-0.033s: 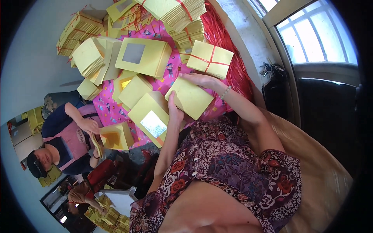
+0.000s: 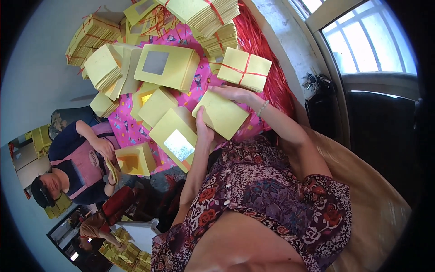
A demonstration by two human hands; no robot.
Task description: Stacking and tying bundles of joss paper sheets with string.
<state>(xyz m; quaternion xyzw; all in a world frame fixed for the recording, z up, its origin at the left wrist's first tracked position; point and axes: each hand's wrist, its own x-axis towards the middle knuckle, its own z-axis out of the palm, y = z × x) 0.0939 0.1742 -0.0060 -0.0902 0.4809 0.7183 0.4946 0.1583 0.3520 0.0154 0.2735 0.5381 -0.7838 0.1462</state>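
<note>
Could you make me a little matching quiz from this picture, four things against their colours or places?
Column one:
1. cloth
2. paper stack
3. bracelet
4. strips

Column two:
A. red
B. around the right wrist
C. between left hand and right hand
D. pink, with small figures

Pairs: 1-D; 2-C; 3-B; 4-A

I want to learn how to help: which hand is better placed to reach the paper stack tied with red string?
Probably the right hand: it is nearer the tied stack. The left hand is farther off, across the held stack. Both hands are touching that one, though.
</note>
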